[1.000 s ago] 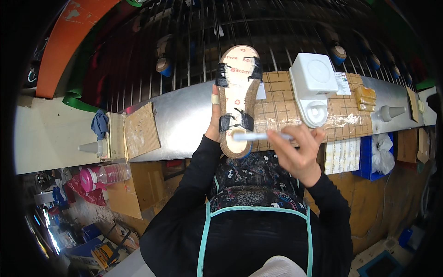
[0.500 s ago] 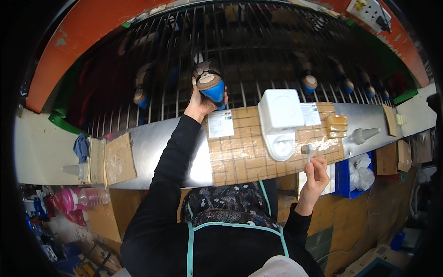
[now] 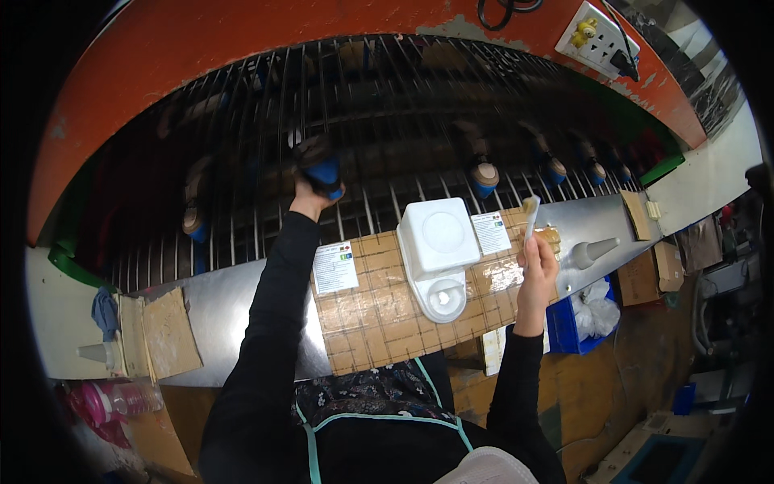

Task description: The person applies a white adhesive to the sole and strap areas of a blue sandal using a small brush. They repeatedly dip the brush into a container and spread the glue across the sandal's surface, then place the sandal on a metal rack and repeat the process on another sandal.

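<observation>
Over the metal bars, my left hand [image 3: 310, 198] is closed around the heel end of a dark shoe on a blue last [image 3: 322, 173]; motion blurs it. My right hand [image 3: 538, 273] grips a small brush [image 3: 530, 216] like a toothbrush, its pale handle upright and the yellowish bristles at the top. Between my hands, a white plastic container [image 3: 439, 234] with a small round dish [image 3: 443, 299] at its front stands on a taped cardboard sheet [image 3: 371, 310]. The dish holds a little white stuff.
More shoes on blue lasts [image 3: 484, 179] lie along the bar rack [image 3: 387, 211], beneath an orange frame [image 3: 201, 48]. A grey cone [image 3: 595, 252] lies on the metal ledge [image 3: 226, 323]. Below right is a blue crate [image 3: 568, 331] with plastic bags.
The view has shifted. My left hand has swung the shoe so its sole no longer faces me. My right hand has risen with the brush, away from beside the dish.
</observation>
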The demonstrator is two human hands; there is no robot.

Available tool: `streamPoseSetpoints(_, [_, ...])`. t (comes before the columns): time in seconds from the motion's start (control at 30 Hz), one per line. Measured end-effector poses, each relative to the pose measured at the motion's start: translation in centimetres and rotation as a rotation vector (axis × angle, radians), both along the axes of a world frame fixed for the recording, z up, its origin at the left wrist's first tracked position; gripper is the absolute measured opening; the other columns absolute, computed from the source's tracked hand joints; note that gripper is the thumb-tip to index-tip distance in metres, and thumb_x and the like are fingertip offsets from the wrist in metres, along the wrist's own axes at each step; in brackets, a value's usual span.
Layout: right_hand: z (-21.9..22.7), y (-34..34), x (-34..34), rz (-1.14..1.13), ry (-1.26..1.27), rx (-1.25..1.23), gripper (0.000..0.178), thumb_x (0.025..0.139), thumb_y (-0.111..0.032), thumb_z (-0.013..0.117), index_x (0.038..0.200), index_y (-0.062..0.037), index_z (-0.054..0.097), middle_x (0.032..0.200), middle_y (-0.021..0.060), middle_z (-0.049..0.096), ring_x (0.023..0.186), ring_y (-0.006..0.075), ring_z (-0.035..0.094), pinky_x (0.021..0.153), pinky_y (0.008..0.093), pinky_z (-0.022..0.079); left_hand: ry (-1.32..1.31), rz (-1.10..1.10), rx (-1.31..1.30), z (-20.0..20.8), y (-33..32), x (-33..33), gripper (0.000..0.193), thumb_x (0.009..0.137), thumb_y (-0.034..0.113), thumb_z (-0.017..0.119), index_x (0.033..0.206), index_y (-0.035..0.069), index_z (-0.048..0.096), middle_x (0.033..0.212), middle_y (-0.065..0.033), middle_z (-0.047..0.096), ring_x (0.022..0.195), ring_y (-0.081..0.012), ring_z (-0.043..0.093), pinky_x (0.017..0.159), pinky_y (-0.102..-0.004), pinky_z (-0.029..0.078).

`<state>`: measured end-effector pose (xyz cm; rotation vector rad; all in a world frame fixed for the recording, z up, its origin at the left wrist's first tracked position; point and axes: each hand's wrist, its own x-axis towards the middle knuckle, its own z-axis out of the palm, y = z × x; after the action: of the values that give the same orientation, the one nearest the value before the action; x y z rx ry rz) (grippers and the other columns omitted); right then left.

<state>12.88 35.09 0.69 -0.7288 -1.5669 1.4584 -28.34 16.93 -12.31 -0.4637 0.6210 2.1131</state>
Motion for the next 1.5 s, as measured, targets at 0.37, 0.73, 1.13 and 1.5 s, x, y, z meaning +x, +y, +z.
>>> streamPoseSetpoints(0.37, [-5.7,11.2,-11.4,-0.028,-0.046,-0.810,0.047,0.090,-0.061,0.050,0.095,-0.0144,0.045,0.101,0.0143,0.052,0.091,0.0343,0.049,0.079,0.0616,0.042,-0.164,0.167,-0.198,0.1,-4.3,6.1,0.064,0.086,0.060,0.044,0.119,0.006,0.050,0.111,-0.0200,0.054,0.090,-0.0324,0.057,0.070,-0.0380,0.052])
streamPoseSetpoints(0.73, [-9.8,13.3,-17.1,-0.036,0.062,-0.865,0.066,0.087,-0.059,0.053,0.132,-0.0143,0.034,0.146,0.0247,0.018,0.124,0.0589,0.025,0.100,0.0732,0.018,-0.363,0.177,0.104,1.5,-5.4,6.6,0.065,0.081,0.053,0.057,0.109,-0.004,0.045,0.101,-0.0232,0.053,0.050,-0.0138,0.049,0.038,-0.0222,0.027])
streamPoseSetpoints(1.13, [-9.6,12.4,-16.9,-0.014,0.187,-0.829,0.056,0.095,-0.053,0.042,0.132,-0.0110,0.037,0.137,0.0191,0.040,0.124,0.0438,0.039,0.101,0.0651,0.025,-0.403,0.025,0.147,2.9,5.0,11.2,0.054,0.083,0.049,0.055,0.108,0.001,0.046,0.094,-0.0216,0.054,0.049,-0.0114,0.045,0.039,-0.0212,0.026])
streamPoseSetpoints(1.5, [-8.1,17.4,-27.6,0.343,0.407,-0.511,0.048,0.096,-0.040,0.048,0.128,-0.0044,0.049,0.120,0.0082,0.058,0.111,0.0246,0.053,0.097,0.0359,0.041,-0.333,0.085,0.070,0.2,9.3,11.8,0.047,0.091,0.043,0.048,0.114,0.001,0.048,0.102,-0.0257,0.055,0.063,-0.0199,0.052,0.048,-0.0254,0.044])
